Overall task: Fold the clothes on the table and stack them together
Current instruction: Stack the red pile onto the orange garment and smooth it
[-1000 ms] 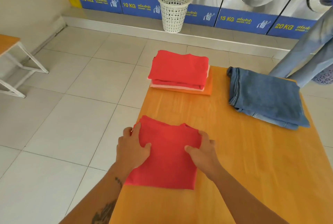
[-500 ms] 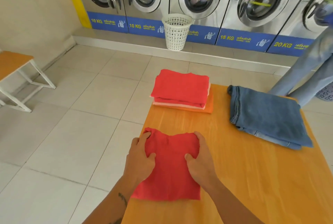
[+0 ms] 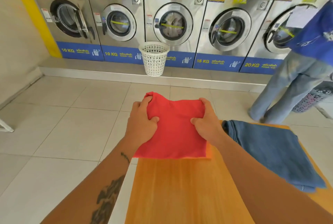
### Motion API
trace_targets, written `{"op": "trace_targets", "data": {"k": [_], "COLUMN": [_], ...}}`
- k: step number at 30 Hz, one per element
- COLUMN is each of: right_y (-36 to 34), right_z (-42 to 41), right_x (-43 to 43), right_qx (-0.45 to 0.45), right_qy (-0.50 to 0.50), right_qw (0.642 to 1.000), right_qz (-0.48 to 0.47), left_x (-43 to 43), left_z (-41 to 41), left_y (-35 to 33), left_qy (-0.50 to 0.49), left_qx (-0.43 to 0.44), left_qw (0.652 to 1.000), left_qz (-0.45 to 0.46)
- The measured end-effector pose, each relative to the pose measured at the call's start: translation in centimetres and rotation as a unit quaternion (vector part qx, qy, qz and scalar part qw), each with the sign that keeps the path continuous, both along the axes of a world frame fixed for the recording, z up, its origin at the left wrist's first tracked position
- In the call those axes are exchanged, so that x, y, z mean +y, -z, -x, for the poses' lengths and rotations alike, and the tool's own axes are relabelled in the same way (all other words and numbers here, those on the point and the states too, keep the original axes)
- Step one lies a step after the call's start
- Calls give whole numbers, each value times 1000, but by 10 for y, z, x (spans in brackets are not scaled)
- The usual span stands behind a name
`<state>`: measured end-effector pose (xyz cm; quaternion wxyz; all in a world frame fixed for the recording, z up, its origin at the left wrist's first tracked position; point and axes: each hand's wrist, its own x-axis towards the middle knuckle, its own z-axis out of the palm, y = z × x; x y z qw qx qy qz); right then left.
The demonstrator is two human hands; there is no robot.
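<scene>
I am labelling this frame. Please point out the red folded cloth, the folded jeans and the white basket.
red folded cloth (image 3: 174, 133), head view, its middle.
folded jeans (image 3: 270, 151), head view, its top face.
white basket (image 3: 154, 59), head view, its front wall.

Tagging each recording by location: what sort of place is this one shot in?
Most likely a self-service laundromat. A row of steel front-loading washing machines lines the wall, with blue capacity labels reading 10, 15 and 20 KG, and a white laundry basket stands on the floor before them.
</scene>
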<state>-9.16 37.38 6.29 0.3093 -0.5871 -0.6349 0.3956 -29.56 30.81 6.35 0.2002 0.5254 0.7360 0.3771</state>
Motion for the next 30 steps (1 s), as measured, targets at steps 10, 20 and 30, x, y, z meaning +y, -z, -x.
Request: {"op": "trace_targets", "data": {"k": [10,20,30], "right_y": [66,91,43], "right_z": [-11,-3,-28], "right_x": [22,-12,72], "right_qx": [-241,-384,-80], "right_qy": [3,-111,10], "right_qw": [970,916,986], "right_qz": [30,-36,146], "left_x": [35,39,111], "left_z": [20,10,30], "left_y": [101,108,63], "left_qy": [64,163,133], "left_qx": [100,271,23], "left_qw": [973,945,982], "left_qz": [200,85,130]}}
